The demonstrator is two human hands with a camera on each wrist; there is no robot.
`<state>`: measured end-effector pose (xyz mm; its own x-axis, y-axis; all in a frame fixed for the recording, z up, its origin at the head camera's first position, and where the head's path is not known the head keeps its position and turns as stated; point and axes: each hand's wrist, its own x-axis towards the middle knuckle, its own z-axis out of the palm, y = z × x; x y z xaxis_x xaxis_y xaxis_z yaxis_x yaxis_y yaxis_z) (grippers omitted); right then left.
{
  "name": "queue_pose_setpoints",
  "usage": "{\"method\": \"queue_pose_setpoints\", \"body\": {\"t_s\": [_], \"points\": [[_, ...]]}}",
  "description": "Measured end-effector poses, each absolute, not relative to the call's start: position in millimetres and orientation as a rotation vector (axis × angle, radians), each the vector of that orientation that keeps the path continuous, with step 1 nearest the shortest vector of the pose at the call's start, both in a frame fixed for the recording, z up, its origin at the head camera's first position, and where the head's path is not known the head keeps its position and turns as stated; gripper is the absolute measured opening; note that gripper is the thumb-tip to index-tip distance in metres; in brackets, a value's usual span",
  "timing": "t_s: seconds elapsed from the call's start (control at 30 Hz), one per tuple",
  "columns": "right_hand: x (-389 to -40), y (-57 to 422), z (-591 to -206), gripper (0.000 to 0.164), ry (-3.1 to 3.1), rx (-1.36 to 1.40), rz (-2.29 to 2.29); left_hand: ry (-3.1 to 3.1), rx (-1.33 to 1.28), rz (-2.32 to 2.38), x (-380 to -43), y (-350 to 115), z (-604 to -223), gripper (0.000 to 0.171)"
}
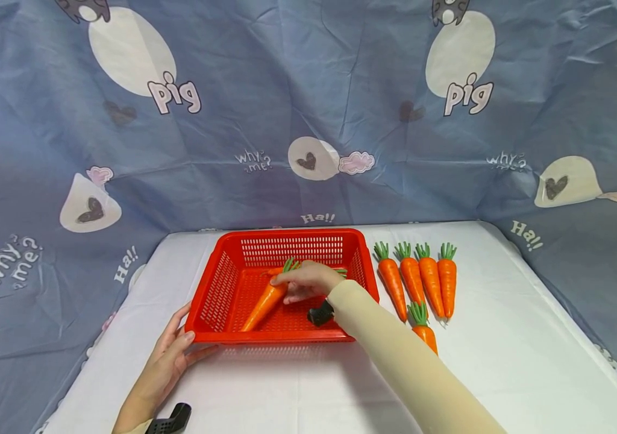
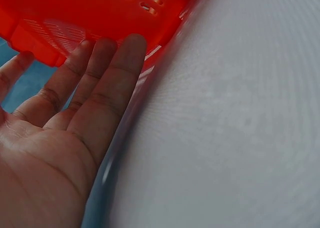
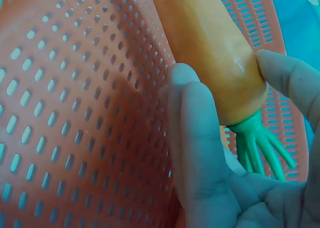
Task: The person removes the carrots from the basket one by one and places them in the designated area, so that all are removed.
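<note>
A red slotted basket [image 1: 265,241] stands on the white table. Inside it my right hand [image 1: 293,287] pinches the leafy top end of an orange toy carrot [image 1: 265,304], whose tip points at the basket's near-left corner. The right wrist view shows the carrot [image 3: 210,43] held between my fingers [image 3: 195,138] and thumb, green stalks [image 3: 257,145] sticking out over the basket floor [image 3: 75,113]. My left hand [image 1: 177,340] lies with straight fingers against the basket's front-left corner. In the left wrist view its fingers [image 2: 100,88] touch the basket wall [image 2: 75,13].
Several more orange carrots [image 1: 419,280] lie in a row on the table just right of the basket, one [image 1: 422,328] nearer me, beside my right sleeve. A blue printed cloth [image 1: 308,108] hangs behind and around the table. White tabletop [image 1: 504,337] stretches to the right.
</note>
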<state>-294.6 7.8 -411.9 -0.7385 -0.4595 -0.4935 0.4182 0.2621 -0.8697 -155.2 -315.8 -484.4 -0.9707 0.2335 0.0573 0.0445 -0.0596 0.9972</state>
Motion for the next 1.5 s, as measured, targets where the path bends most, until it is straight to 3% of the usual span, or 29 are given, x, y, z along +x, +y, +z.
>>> {"method": "queue_pose_setpoints", "body": {"t_s": [1.27,1.5], "points": [[-307,29,-395,0.029,1.956,-0.153,-1.638,2.039,0.358,2.199,-155,-317,-485,0.058],[-307,34,-389,0.024,1.942,-0.174,-1.668,2.042,0.371,2.196,-155,-316,-486,0.057]]}}
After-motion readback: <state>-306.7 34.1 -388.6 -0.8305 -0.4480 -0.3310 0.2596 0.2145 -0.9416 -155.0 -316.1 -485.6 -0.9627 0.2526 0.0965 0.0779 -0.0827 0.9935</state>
